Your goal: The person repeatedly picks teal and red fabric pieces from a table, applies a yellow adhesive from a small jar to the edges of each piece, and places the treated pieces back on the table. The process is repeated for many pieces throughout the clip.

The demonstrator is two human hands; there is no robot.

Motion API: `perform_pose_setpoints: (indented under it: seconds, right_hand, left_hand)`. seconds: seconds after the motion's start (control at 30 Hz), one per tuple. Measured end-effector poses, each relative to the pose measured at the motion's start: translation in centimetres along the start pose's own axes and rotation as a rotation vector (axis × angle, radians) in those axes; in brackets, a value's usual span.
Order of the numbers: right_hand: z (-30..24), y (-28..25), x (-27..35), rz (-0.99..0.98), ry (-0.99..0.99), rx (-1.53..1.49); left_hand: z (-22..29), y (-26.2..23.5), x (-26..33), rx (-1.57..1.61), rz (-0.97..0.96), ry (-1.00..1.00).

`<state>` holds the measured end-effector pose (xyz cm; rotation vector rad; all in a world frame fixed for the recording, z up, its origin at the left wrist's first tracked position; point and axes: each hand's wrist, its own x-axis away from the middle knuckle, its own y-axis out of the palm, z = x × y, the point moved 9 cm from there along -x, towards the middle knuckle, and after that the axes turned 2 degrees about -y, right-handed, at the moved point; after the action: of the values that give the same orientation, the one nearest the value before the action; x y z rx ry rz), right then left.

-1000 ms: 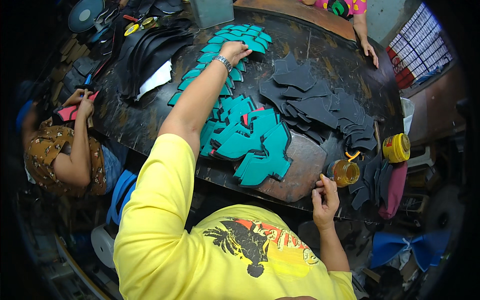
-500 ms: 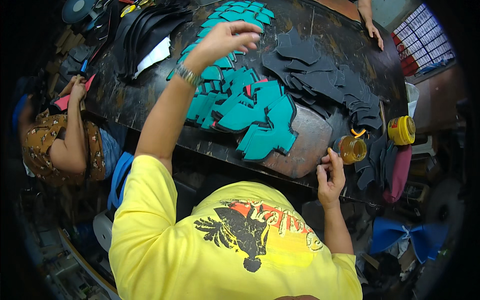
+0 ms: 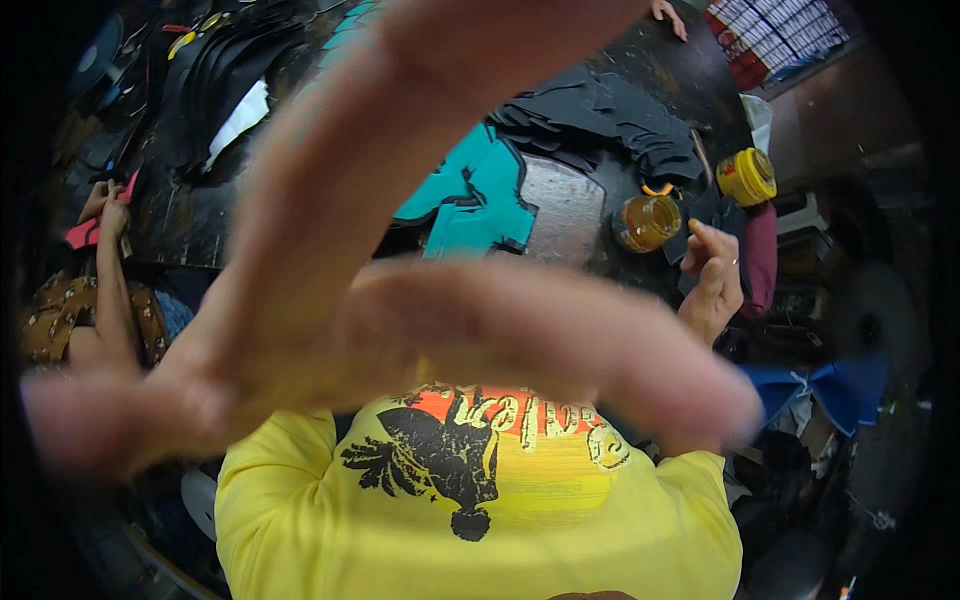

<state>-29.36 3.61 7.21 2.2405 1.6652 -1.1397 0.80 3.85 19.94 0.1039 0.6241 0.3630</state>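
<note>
My left hand [image 3: 460, 320] is raised very close in front of the camera, large and blurred. Its fingers look stretched apart, with nothing seen between them, and they cover much of the table. Just right of an open glass jar [image 3: 648, 222] of amber, glue-like liquid is my right hand [image 3: 712, 275]. Its fingers are loosely bent and apart, and I see nothing held in them. Teal cut pieces with black edges [image 3: 475, 195] lie stacked on the table, partly hidden behind my left hand. Next to them sits a worn brown board [image 3: 568, 205].
Dark grey cut pieces [image 3: 600, 115] lie behind the board. A yellow tub [image 3: 747, 177] stands at the right edge beside maroon material [image 3: 762, 262]. At left, a person's hands [image 3: 108, 205] hold a pink-red piece. Another person's hand [image 3: 668, 15] rests at the far edge.
My left hand has come up from over the teal pieces to right before the camera. My right hand has shifted to the right of the jar. The whole view has shifted.
</note>
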Motion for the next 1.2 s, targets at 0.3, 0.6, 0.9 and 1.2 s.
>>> perform_pose_setpoints:
  seconds: [0.3, 0.6, 0.9, 1.2]
  right_hand:
    - [-0.2, 0.7, -0.2, -0.035, 0.004, -0.028]
    - [2.5, 1.7, -4.3, -0.387, -0.014, 0.551]
    - [4.1, 4.8, -4.8, -0.624, 0.098, 0.810]
    - [-0.1, 2.2, -1.5, -0.268, -0.035, 0.836]
  left_hand:
    - [1.2, 1.2, -0.5, -0.111, -0.165, 0.098]
    - [-7.0, -7.6, 0.9, -1.343, 0.464, -0.202]
    - [-17.5, -12.7, 4.2, -1.779, 0.458, -0.687]
    - [-16.9, -11.5, 3.7, -1.783, 0.564, -0.454]
